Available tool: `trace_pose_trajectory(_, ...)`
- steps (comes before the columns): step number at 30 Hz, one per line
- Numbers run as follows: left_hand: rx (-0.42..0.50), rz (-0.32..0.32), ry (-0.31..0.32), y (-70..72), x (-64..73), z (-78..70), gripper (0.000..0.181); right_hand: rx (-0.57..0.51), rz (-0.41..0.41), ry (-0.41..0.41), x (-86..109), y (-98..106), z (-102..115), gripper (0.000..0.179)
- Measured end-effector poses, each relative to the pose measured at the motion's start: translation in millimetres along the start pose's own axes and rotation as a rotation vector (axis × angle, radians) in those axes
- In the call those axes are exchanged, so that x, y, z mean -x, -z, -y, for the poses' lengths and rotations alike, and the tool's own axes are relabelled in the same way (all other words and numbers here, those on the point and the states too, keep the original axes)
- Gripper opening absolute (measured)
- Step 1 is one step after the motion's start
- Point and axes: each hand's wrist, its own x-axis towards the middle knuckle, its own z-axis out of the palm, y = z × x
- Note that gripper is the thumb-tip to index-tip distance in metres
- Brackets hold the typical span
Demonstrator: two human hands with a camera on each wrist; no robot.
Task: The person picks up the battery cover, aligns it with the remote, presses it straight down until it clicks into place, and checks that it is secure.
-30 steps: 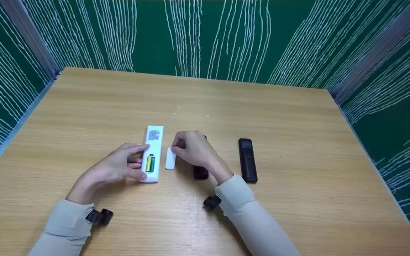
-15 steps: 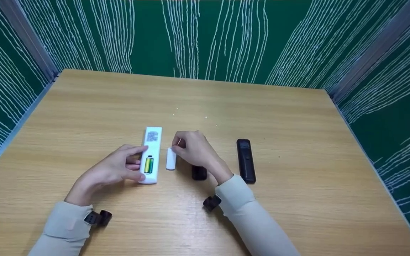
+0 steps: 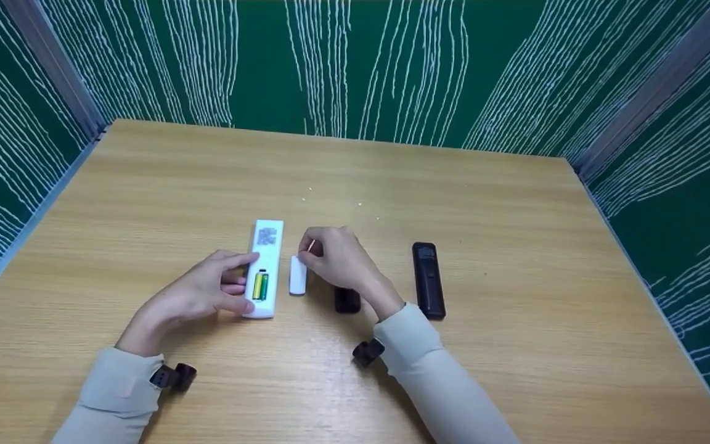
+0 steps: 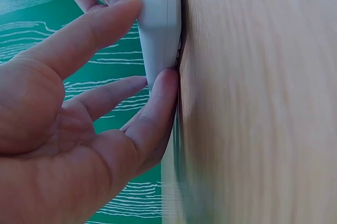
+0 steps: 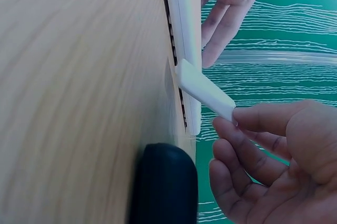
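Observation:
A white remote control (image 3: 270, 254) lies back side up on the table, a printed square code near its far end. Two green-and-yellow batteries (image 3: 261, 286) sit side by side in its uncovered compartment. My left hand (image 3: 198, 287) holds the remote from its left side, thumb near the close end and a finger farther up. Just right of the remote, my right hand (image 3: 339, 258) pinches the far end of a white battery cover (image 3: 297, 277) between thumb and finger. In the right wrist view the cover (image 5: 204, 88) is tilted, its other end close to the table.
A black remote control (image 3: 347, 300) lies partly hidden beneath my right hand. Another black remote (image 3: 429, 280) rests farther right. Small white specks (image 3: 360, 204) dot the wooden table (image 3: 515, 370). Green walls with white lines (image 3: 269, 61) stand around its back and sides.
The battery cover has shifted very slightly right, away from the white remote. Both hands keep their holds, and the batteries stay in place.

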Motion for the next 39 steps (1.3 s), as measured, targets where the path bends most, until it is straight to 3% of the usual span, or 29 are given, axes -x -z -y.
trace_pose_trajectory(8,0.022,-0.006,-0.017,-2.3,0.7,-0.3,0.093,-0.001,-0.024,0.027,0.3,0,1,0.008)
trace_pose_trajectory(17,0.01,0.006,-0.007,-2.7,-0.3,0.8,0.094,-0.037,-0.038,-0.022,0.3,1,5,0.007)
trace_pose_trajectory(25,0.002,0.016,0.005,0.0,-0.6,1.2,0.096,-0.051,-0.049,-0.011,-3.5,3,11,0.007)
trace_pose_trajectory(39,0.042,0.029,-0.025,-1.2,-1.4,3.3,0.096,-0.102,-0.053,-0.031,-6.4,-1,15,0.006)
